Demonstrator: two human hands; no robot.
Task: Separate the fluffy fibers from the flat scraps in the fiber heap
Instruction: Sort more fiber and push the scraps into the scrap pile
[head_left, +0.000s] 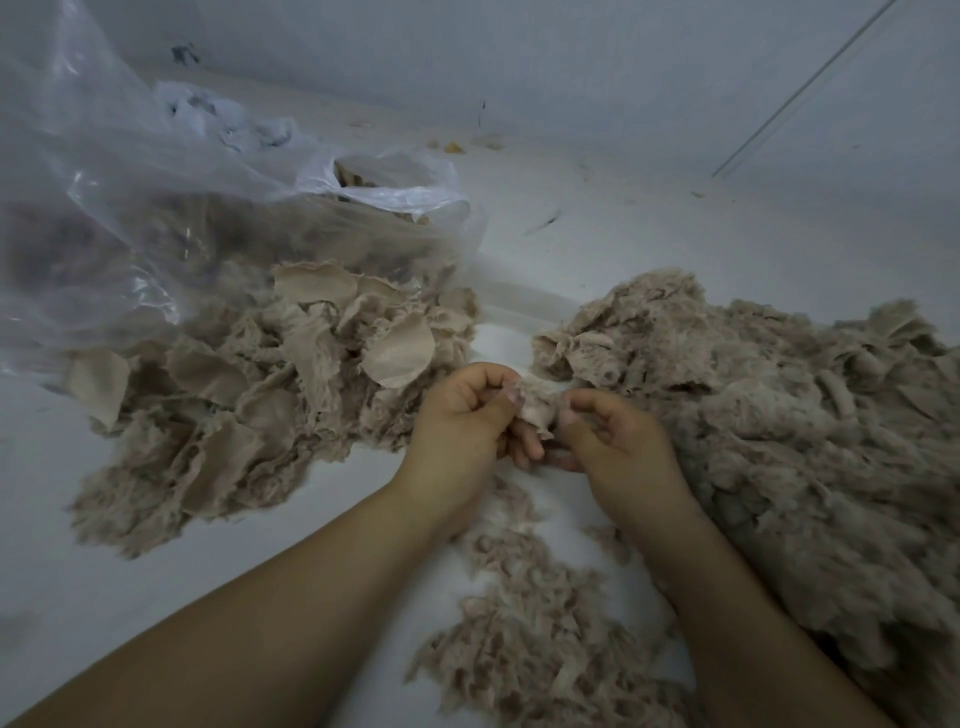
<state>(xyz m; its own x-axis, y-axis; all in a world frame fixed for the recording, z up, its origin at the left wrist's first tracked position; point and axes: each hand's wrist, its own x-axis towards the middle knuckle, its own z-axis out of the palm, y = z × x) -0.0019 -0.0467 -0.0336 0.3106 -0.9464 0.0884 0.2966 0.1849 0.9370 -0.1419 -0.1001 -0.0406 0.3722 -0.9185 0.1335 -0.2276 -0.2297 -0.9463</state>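
Observation:
My left hand (460, 415) and my right hand (618, 441) meet at the middle of the view, both pinching one small beige fabric piece (537, 408) between them. A big heap of beige fibers (779, 415) lies to the right, touching my right hand. On the left sits a pile of flat beige scraps (291, 384) mixed with fuzz. A smaller spread of fluffy fibers (530, 634) lies below my hands, between my forearms.
A clear plastic bag (171, 218) holding more beige material stands at the back left, its mouth open toward the scrap pile. Everything rests on a white surface (156, 597). A white wall rises behind, with small debris near its base.

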